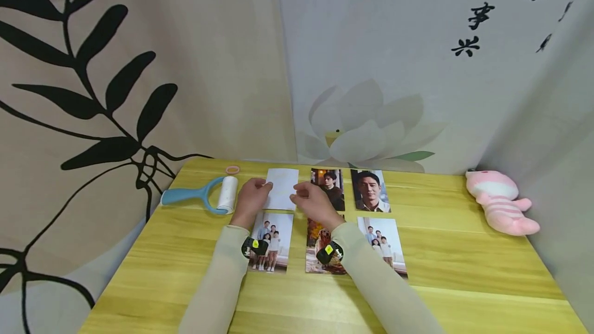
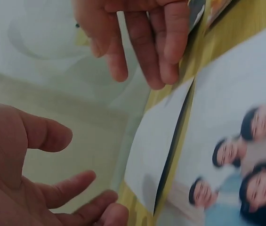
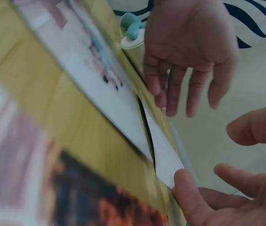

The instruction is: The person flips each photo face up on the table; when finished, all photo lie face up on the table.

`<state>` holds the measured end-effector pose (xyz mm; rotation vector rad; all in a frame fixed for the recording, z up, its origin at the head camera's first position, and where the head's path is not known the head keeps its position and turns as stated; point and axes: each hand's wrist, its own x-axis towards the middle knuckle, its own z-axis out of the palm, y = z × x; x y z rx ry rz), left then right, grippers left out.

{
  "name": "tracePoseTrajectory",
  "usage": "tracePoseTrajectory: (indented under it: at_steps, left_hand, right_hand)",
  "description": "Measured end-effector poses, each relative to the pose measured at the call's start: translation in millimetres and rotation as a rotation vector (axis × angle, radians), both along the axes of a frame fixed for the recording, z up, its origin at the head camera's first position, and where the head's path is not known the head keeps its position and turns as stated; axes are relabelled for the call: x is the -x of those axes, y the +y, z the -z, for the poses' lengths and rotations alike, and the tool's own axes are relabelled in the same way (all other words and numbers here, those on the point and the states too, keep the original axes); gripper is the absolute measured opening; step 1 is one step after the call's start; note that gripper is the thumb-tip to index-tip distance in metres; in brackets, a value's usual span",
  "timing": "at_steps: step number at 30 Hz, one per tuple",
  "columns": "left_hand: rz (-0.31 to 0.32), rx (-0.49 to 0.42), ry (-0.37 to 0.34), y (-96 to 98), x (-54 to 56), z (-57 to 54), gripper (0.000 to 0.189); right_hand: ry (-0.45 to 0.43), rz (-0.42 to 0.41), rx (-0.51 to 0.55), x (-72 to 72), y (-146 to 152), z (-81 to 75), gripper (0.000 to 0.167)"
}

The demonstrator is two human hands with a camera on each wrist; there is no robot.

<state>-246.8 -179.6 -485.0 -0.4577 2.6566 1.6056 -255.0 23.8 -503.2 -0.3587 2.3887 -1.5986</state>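
Note:
A white blank card (image 1: 282, 189) lies at the back left of the photo layout, with its near edge slightly raised in the wrist views. My left hand (image 1: 251, 201) is at the card's left edge, fingers loosely bent and thumb apart from them in the left wrist view. At the card's right side is my right hand (image 1: 316, 204); in the right wrist view a fingertip seems to touch the card's corner (image 3: 165, 155). Neither hand grips anything. Just in front of the card lies a family photo (image 1: 270, 241), partly covered by the left wrist.
Other photos include a man in dark clothes (image 1: 330, 192), a man's portrait (image 1: 371, 195), a dog (image 1: 320, 244) partly hidden, and another family picture (image 1: 382, 241). A blue-handled lint roller (image 1: 227, 195) and pink ring (image 1: 232, 169) lie left. A pink plush toy (image 1: 503, 202) sits right.

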Motion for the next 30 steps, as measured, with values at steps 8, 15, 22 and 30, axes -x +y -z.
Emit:
tracePoseTrajectory:
  at_steps: [8,15,22,30]
  left_hand:
    - [0.03,-0.098,-0.046,-11.2,-1.2,5.1,0.059]
    - [0.005,-0.099,-0.062,-13.1,-1.8,0.3,0.062]
    - [-0.028,-0.121,-0.064,-12.9,1.8,-0.1,0.061]
    - [-0.046,-0.146,-0.092,-12.6,4.1,3.3,0.061]
  right_hand:
    - [-0.12,0.001,0.064,0.2,-8,-3.3,0.05]
    - [-0.121,-0.002,0.078,0.8,-13,-2.4,0.052]
    - [-0.118,-0.005,0.099,1.3,-14,-0.8,0.05]
    - [-0.109,0.008,0.061,0.3,-13,-0.6,0.048]
